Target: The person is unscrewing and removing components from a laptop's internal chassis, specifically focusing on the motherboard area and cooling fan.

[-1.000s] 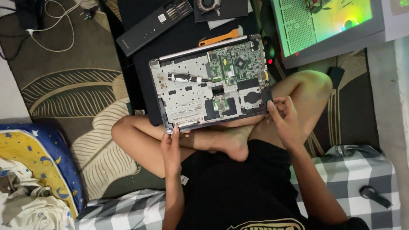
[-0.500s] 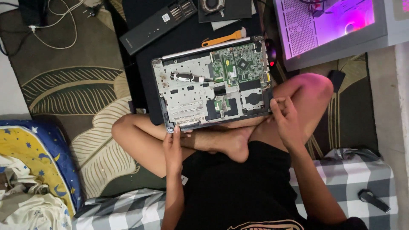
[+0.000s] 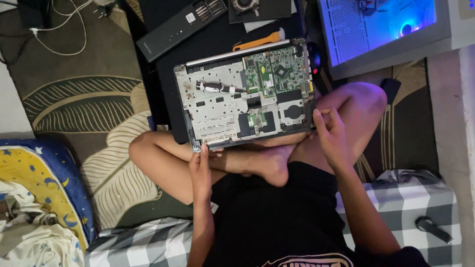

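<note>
An opened laptop base point(image 3: 222, 116) with a bare green circuit board rests across my crossed legs, its near edge toward me. My left hand point(image 3: 200, 170) grips the near left corner of the base. My right hand point(image 3: 331, 136) holds the near right corner, fingers curled around the edge. A screwdriver point(image 3: 217, 88) with a black and silver handle lies loose on the metal plate at the upper left of the base.
An orange pry tool point(image 3: 257, 42) and a long black bit case point(image 3: 180, 22) lie beyond the laptop on a black mat. A lit computer case point(image 3: 386, 29) stands at the upper right. Patterned rug point(image 3: 84, 104) on the left, checked blanket point(image 3: 415, 198) near me.
The computer case's light went from green to pink to blue. Both hands stay on the laptop's near corners; the base has barely shifted.
</note>
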